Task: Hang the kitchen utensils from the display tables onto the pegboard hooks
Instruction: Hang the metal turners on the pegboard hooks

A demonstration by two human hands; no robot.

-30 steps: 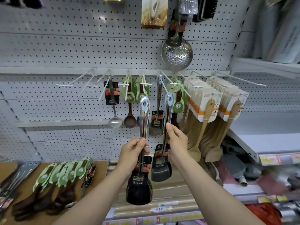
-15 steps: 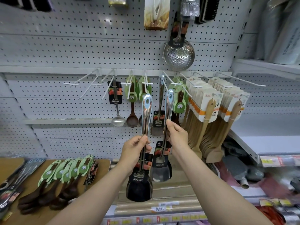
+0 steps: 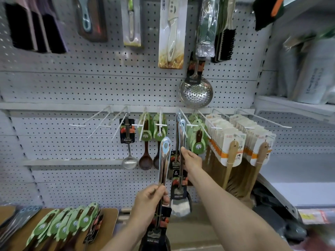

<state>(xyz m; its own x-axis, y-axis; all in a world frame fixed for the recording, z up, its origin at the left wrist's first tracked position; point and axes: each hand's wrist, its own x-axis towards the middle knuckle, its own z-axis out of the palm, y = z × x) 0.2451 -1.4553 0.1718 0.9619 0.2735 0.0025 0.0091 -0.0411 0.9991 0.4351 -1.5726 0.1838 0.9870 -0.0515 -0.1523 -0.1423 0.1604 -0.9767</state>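
My left hand grips the shiny steel handle of a black-headed spatula, held upright below the hooks. My right hand pinches the handle of a second steel spatula; its hanging hole is at the white pegboard hook, in front of another spatula hanging there. Its head dangles lower down. The grey pegboard fills the wall ahead.
Bare white hooks stick out at the left. A steel ladle, brown spoons, green-carded spoons and wooden spatulas hang alongside. A skimmer hangs above. Green-carded utensils lie on a wooden table.
My right hand has lifted its spatula up to the hook, so the handle's hole now meets the hook. The left hand's spatula stays lower. The view has tilted upward.
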